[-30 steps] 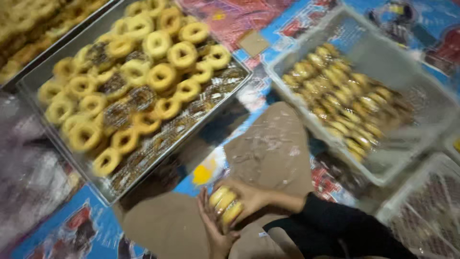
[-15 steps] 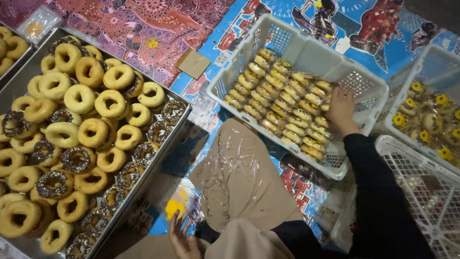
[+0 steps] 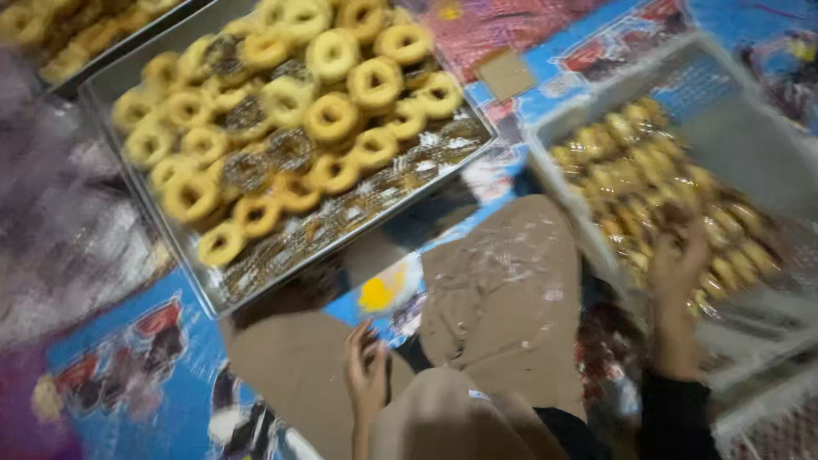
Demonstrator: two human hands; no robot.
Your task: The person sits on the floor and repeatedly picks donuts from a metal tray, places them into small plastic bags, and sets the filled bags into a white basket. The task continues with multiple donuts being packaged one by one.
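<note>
On the left half of the floor mat [image 3: 128, 375] lies a large metal tray [image 3: 213, 298], filled with ring-shaped doughnuts [image 3: 332, 115]; some are plain yellow and some carry a dark topping. A second tray [image 3: 85, 34] with similar doughnuts shows at the upper left corner. In the middle, near the bottom, the left hand [image 3: 366, 379] rests over the person's lap in beige cloth [image 3: 503, 290]; its fingers are loosely spread and the grip holds nothing. Between the big tray and the crate a small brown card [image 3: 504, 74] lies on the mat. On the right, the right hand [image 3: 677, 264] reaches into a white plastic crate [image 3: 579, 111] and touches the packed doughnuts [image 3: 648, 162] stacked in rows there. The blur hides the fingers, so I cannot tell if this grip is closed on a doughnut.
</note>
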